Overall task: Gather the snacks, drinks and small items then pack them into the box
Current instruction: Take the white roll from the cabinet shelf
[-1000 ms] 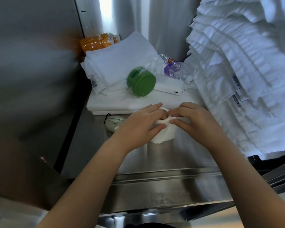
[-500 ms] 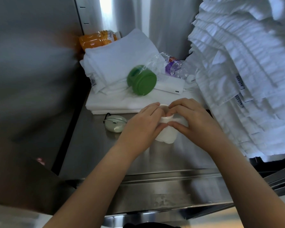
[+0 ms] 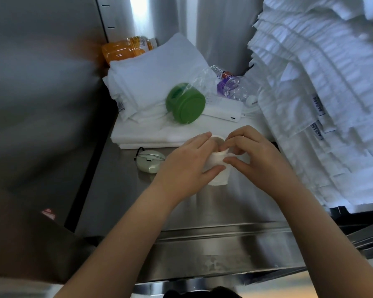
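1. The tissue roll (image 3: 221, 179) stands upright on the steel desk (image 3: 121, 190), at centre frame.
2. Left hand (image 3: 187, 166): fingers grasp the roll from 9 o'clock.
3. Right hand (image 3: 258, 160): fingers pinch the roll's top edge from 3 o'clock.
4. A green jar (image 3: 185, 103) lies at the roll's 11 o'clock.

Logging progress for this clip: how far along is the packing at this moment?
Nothing looks packed; no box is in view. In hand: the left hand and right hand grip a small white cup-like item. Left on the shelf: green jar, orange drink bottle, water bottle, white power bank, pale earbud case.
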`<state>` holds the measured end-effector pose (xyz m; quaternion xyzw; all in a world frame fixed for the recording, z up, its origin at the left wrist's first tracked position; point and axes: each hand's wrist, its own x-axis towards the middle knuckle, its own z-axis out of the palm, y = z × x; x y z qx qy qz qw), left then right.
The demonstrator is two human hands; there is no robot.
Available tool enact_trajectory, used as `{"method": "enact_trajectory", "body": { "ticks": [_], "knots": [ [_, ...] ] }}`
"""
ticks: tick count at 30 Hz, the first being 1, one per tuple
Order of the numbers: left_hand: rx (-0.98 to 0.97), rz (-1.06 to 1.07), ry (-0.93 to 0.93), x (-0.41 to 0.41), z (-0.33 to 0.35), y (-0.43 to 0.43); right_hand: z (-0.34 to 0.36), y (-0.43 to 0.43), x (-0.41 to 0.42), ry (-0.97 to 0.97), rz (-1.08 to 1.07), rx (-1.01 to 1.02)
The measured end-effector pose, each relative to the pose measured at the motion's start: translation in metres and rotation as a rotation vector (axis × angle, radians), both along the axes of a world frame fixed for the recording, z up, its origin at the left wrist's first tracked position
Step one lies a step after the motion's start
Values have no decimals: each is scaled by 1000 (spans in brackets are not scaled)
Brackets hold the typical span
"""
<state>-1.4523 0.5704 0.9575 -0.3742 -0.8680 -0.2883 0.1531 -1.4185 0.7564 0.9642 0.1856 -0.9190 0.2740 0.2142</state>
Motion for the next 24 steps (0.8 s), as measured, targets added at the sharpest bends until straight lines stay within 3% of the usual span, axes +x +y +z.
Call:
{"method": "enact_trajectory", "body": {
  "ticks": [13, 24],
  "knots": [
    [23, 53, 27, 3, -4, 4, -1, 11, -14, 58, 106, 15],
    [-87, 102, 54, 3, -10, 14, 10, 18, -17, -18, 172, -26]
  ]
}}
